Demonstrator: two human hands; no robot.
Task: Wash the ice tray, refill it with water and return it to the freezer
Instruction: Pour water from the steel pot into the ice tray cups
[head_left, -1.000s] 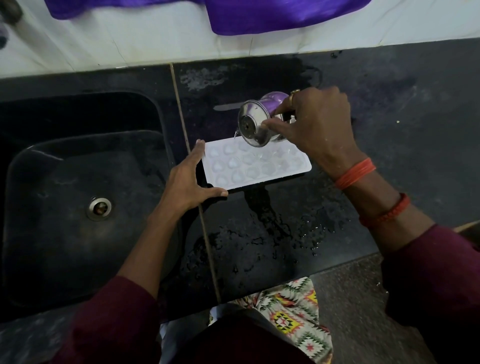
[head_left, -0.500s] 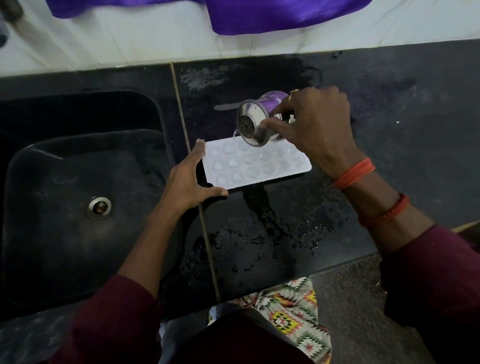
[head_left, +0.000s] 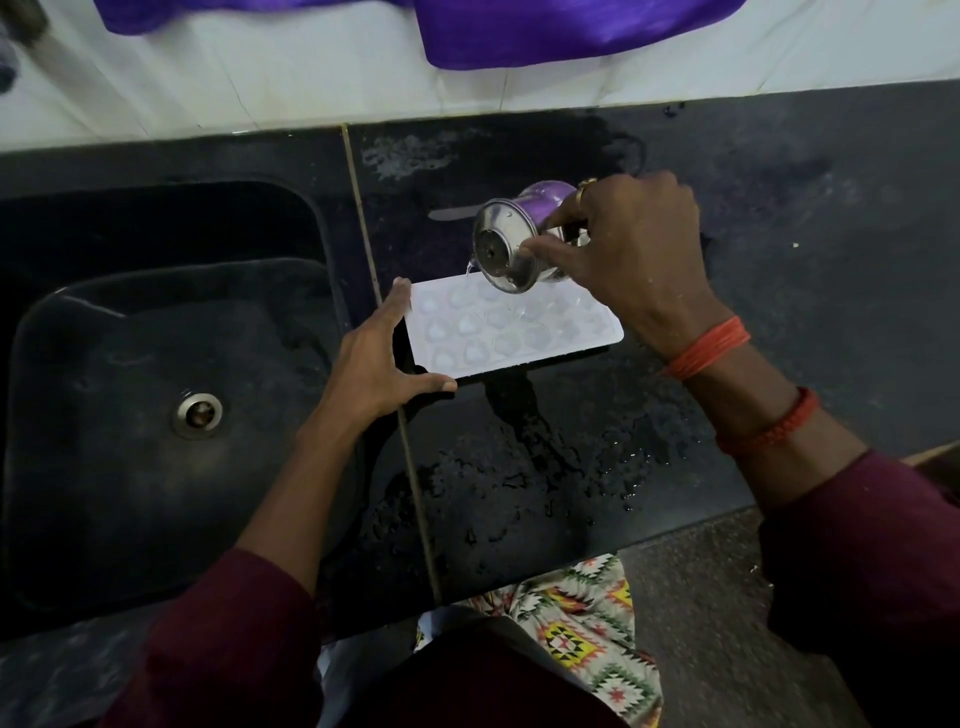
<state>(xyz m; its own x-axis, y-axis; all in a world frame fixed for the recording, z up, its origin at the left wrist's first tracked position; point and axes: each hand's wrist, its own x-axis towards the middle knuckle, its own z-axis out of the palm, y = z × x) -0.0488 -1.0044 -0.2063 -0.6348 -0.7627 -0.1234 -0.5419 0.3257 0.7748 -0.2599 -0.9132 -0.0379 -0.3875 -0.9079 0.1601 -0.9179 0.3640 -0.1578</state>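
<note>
The white ice tray (head_left: 519, 332) lies flat on the dark worktop (head_left: 779, 218), between the two hands. The left hand (head_left: 374, 364) is spread open, with straight fingers against the short end of the tray and the thumb along its near corner. The right hand (head_left: 634, 260) grips a steel cup (head_left: 503, 252) with curled fingers and holds it tilted just above the far edge of the tray. A thin stream of water (head_left: 470, 267) falls from the cup, just beyond the left fingertips. The black sink (head_left: 78, 322) is on the outer side of the left hand. A wet patch (head_left: 545, 462) shines on the worktop below both hands
</note>
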